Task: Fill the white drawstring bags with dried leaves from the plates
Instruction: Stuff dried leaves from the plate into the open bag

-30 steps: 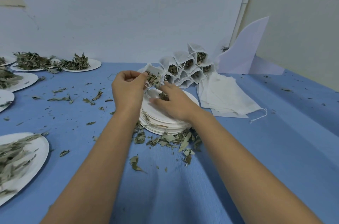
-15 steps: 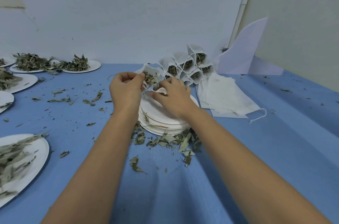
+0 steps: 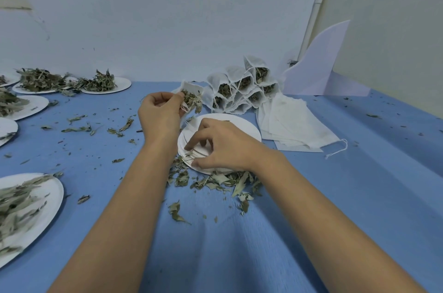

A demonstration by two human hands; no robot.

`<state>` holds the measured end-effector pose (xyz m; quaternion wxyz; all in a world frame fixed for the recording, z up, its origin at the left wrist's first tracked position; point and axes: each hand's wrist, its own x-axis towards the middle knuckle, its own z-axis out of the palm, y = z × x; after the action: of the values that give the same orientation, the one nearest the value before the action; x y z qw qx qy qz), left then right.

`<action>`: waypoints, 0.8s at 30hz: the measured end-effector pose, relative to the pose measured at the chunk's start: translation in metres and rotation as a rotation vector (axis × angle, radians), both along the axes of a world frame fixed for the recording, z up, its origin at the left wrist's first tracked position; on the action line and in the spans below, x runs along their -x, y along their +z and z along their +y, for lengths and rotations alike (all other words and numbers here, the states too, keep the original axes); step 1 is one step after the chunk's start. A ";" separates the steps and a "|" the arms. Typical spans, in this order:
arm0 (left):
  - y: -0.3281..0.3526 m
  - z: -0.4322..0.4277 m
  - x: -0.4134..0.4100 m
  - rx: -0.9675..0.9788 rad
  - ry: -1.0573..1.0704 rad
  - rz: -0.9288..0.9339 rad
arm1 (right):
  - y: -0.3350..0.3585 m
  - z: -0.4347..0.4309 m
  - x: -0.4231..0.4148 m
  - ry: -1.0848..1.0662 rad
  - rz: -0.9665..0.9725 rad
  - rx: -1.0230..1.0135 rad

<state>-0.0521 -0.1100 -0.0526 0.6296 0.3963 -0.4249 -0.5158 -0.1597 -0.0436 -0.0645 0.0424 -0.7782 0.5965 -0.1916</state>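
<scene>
Left hand [image 3: 159, 116] fingers clamp a part-filled white drawstring bag [image 3: 190, 98] above the stacked empty white paper plates [image 3: 242, 124]. Right hand [image 3: 223, 146] fingers are apparently pinching dried leaf scraps [image 3: 189, 154]. Filled bags [image 3: 242, 88] are piled behind; flat empty bags [image 3: 290, 124] and leaf-laden plates [image 3: 43, 199] remain.

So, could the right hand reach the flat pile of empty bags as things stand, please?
Probably yes: the right hand touches the stacked plates, and the empty bags lie just beside them, nothing between.

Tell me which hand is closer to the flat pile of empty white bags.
Right. The right hand is over the plate stack just left of the empty bags; the left hand holds a leaf-filled bag farther left.
</scene>
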 end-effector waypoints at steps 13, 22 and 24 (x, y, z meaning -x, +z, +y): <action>0.001 0.001 -0.001 -0.016 -0.004 0.002 | -0.008 0.005 -0.003 -0.013 -0.077 0.146; 0.006 -0.003 -0.006 -0.111 -0.066 0.174 | 0.005 0.007 0.005 -0.091 -0.869 -0.117; 0.006 -0.002 -0.006 -0.118 -0.075 0.183 | 0.004 0.007 0.006 -0.107 -0.777 -0.094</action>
<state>-0.0463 -0.1123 -0.0463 0.6216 0.3676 -0.3489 -0.5973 -0.1657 -0.0363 -0.0605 0.2905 -0.6128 0.5840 -0.4461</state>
